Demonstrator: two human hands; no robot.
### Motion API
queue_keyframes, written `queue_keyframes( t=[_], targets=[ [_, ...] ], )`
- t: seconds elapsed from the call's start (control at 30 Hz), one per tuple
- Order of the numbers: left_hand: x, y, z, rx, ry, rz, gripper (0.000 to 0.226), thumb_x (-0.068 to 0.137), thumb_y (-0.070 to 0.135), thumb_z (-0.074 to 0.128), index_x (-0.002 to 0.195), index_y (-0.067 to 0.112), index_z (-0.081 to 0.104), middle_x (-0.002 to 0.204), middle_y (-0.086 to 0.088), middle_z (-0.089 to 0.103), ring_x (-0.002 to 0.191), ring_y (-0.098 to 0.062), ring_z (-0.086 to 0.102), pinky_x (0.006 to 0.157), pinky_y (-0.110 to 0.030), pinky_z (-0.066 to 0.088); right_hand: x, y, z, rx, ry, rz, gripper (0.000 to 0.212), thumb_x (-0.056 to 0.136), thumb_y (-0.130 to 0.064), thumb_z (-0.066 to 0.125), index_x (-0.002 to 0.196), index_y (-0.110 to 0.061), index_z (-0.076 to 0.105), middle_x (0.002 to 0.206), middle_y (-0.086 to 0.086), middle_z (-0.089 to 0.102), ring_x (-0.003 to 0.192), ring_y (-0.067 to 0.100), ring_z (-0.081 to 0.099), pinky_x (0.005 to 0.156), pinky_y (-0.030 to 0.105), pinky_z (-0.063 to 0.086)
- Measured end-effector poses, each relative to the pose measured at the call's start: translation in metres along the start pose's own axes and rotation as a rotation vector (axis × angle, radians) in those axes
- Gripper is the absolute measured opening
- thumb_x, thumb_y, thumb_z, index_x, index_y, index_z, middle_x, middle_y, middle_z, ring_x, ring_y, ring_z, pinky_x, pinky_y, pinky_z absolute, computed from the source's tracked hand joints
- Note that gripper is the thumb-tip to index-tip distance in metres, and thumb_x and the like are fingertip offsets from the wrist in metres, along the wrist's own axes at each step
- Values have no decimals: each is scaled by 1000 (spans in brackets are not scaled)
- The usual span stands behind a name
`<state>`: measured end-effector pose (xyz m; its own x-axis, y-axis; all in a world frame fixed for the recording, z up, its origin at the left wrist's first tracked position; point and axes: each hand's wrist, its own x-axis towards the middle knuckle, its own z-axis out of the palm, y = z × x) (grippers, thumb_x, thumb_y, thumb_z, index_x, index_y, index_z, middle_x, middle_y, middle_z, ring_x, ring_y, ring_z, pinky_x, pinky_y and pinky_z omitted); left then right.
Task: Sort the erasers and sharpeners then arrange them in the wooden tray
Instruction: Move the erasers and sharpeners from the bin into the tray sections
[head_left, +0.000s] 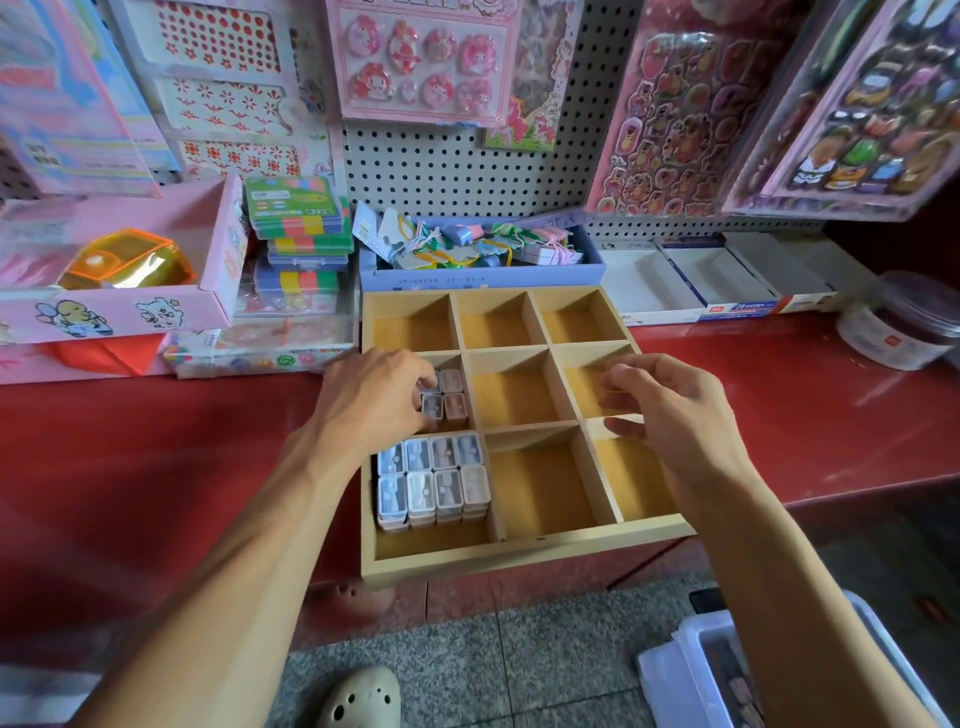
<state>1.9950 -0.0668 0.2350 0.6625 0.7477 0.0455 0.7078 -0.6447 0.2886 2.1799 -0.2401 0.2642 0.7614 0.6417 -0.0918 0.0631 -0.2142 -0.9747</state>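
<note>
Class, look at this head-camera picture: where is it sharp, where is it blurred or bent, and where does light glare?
Head view: sharpest at the centre, on the tray and sharpeners; the left edge smears, as on the pink box; the wide lens bends the shelf and splays the forearms; glare streaks the shelf's red top and the sticker sheets.

The wooden tray (524, 553), a grid of nine open compartments, lies on the red shelf with its near edge over the rim, and small pastel sharpeners (432, 480) stand packed in two rows in its near-left compartment, with few more sharpeners (451, 397) in the middle-left one.
</note>
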Motion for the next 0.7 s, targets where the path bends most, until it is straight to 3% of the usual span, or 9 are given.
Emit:
queue_keyframes(
  t=[0.13, 0.43, 0.57, 0.7],
  targets=[
    [2, 0, -2, -28, -39, 15, 42, 75, 41, 80, 115, 31, 68, 92, 16, 74, 98, -10, 66, 87, -33, 48, -1, 5, -3, 15, 32, 15, 14, 96, -12, 61, 90, -14, 73, 88, 9, 73, 78, 15, 68, 69, 33, 56],
    [0, 2, -7, -4, -39, 32, 48, 77, 42, 79, 121, 27, 66, 102, 11, 72, 98, -14, 66, 84, -31, 50, -6, 8, -11, 55, 63, 23, 13, 97, -10, 59, 95, -12, 72, 95, 14, 74, 80, 17, 68, 72, 35, 57],
    [-7, 6, -15, -115, -24, 5, 47, 79, 41, 78, 121, 24, 67, 101, 9, 71, 94, -14, 65, 83, -32, 51, -16, 5, -21, 84, 81, 20, 14, 96, -9, 58, 93, -12, 72, 95, 15, 74, 82, 21, 67, 74, 36, 55],
    [-23, 19, -24, -418, 77, -25, 28, 80, 39, 76, 104, 25, 71, 84, 19, 68, 79, -6, 65, 76, -27, 52, -30, 1, -30, 81, 79, 23, 15, 97, -9, 58, 96, -9, 72, 92, 14, 74, 80, 22, 68, 74, 35, 54]
  ],
)
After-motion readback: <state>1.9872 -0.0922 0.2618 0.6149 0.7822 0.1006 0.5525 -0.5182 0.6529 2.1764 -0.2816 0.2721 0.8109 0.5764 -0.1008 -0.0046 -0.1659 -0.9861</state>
